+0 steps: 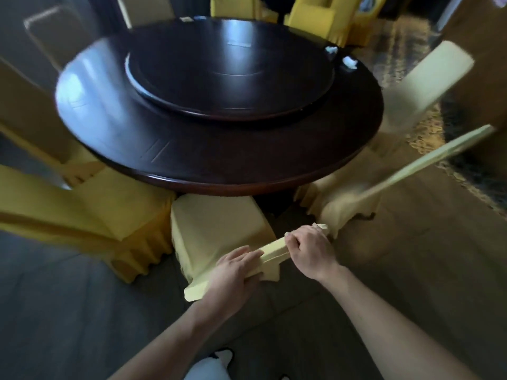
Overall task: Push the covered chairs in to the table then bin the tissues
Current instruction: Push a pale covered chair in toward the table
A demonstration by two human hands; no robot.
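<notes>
From the head view, we take the round table (pixel 219 149) as our landmark. On its near side, our left hand (pixel 233 272) and right hand (pixel 310 250) both grip the top of the backrest of the pale covered chair (pixel 216 226), fingers curled over the fabric edge, the left nearer us and the right nearer the table. The seat's front edge sits just under the table rim, so we judge the chair partly in.

To do this push well, we should keep both hands level and drive straight at the table's centre, so the skirted cover does not drag or twist against the yellow chair (pixel 90 215) on the left.

The tissues (pixel 349 61) lie on the table's far right edge, still to be binned.
</notes>
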